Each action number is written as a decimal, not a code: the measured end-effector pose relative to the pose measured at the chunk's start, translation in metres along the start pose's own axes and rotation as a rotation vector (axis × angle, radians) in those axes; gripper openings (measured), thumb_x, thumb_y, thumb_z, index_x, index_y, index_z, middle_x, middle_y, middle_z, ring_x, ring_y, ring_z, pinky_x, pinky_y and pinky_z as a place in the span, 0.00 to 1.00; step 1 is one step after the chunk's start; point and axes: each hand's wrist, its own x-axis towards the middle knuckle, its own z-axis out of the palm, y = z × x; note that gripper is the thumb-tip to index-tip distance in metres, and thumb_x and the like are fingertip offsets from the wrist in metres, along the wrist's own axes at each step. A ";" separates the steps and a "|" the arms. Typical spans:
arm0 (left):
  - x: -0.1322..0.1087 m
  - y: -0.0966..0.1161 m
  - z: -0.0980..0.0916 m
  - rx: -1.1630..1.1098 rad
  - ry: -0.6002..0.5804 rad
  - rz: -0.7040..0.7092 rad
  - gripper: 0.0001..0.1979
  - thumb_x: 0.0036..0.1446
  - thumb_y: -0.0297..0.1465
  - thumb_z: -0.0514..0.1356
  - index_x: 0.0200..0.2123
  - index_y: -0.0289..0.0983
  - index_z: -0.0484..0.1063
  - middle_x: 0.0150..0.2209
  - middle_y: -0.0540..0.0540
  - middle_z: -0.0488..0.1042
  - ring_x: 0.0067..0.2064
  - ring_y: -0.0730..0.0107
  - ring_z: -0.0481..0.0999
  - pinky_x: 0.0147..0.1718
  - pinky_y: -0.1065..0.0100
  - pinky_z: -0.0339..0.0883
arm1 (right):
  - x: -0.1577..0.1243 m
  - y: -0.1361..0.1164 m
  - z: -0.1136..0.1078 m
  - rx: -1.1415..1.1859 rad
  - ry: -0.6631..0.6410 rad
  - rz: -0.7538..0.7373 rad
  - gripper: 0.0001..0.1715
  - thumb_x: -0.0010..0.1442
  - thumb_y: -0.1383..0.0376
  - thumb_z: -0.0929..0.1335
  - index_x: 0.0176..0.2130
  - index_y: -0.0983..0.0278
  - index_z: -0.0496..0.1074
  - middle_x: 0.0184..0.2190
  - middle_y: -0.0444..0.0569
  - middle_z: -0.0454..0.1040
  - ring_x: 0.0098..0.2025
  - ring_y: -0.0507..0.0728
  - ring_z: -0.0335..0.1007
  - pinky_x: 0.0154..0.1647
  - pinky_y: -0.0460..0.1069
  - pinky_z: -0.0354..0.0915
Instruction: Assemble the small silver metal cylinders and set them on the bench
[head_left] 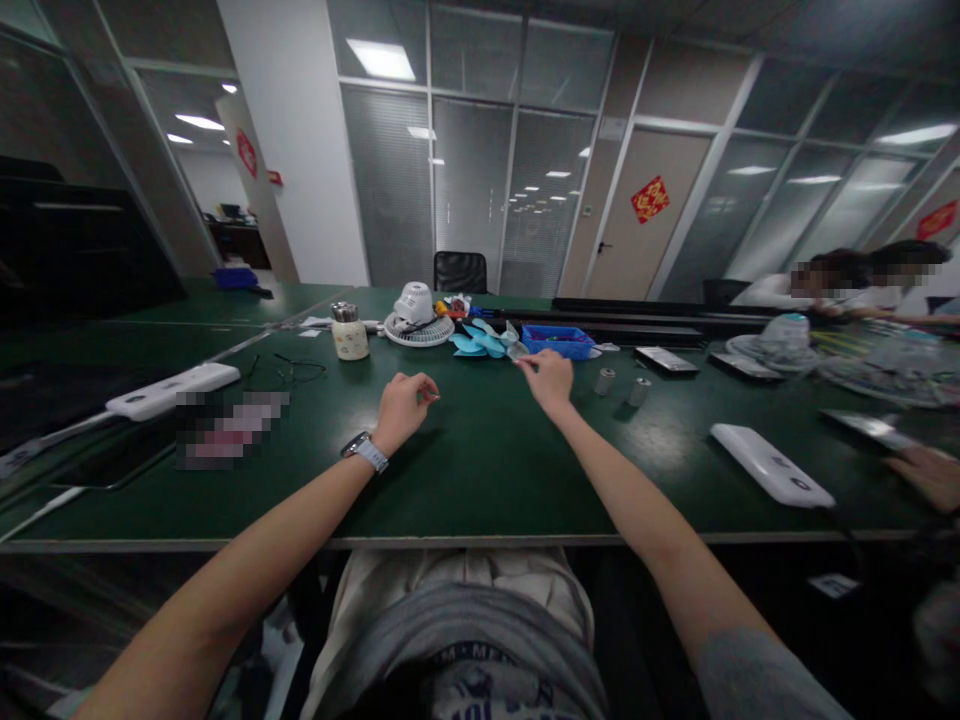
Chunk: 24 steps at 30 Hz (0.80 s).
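My left hand (405,408) is held over the green table (465,470) with its fingers curled and the thumb near the fingertips. Whether a small item is between them I cannot make out. Farther right, my right hand (551,380) pinches thumb and finger together beside the light-blue fan blades (480,342). A small translucent piece shows at its fingertips, too unclear to name. Just behind this hand sits a blue plastic basket (559,342) with small parts inside. Two short silver cylinders (605,380), like batteries, stand to its right. A white fan housing (417,312) with its round grille rests beyond the blades.
A cream bottle (350,335) stands at the left back, near thin dark wire-like items (298,368). White power strips lie left (176,388) and right (772,465). Phones (666,360) lie at the right back. Other people sit on the right; a person's hand (930,475) reaches in there.
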 end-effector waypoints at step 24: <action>-0.002 -0.003 0.004 -0.058 -0.057 0.012 0.04 0.53 0.27 0.58 0.30 0.39 0.73 0.29 0.47 0.76 0.37 0.63 0.70 0.33 0.65 0.61 | 0.015 0.155 -0.025 -0.380 0.243 0.565 0.18 0.63 0.56 0.63 0.40 0.61 0.79 0.39 0.58 0.73 0.47 0.65 0.57 0.46 0.59 0.48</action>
